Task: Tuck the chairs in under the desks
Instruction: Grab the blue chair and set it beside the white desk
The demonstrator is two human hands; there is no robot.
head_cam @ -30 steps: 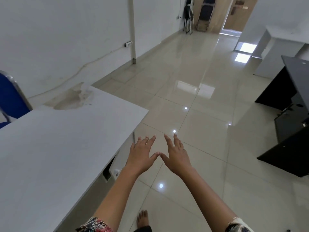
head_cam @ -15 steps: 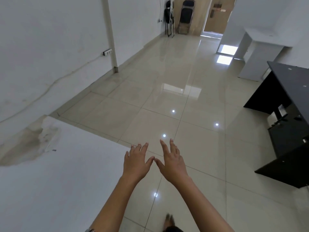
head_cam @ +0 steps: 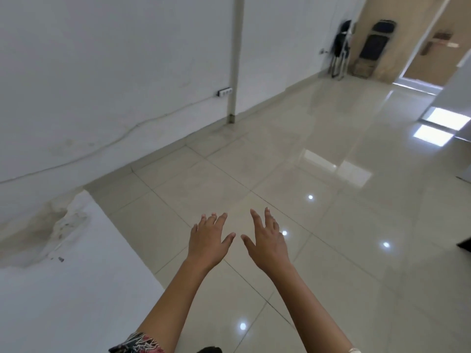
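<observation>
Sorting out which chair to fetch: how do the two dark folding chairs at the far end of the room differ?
The left dark folding chair stands by the white wall and looks blurred and narrow. The right dark folding chair leans against the beige wall, folded flat, facing the camera. Both are dark, far away and at no desk.

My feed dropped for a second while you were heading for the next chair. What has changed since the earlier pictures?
The view swung left and moved forward: the blue chair and the black desk have left the frame, and only a corner of the white desk remains. The folding chairs at the far wall look nearer. The thumbs, touching earlier, have parted slightly. The left hand and right hand stay open, outstretched and empty.
</observation>
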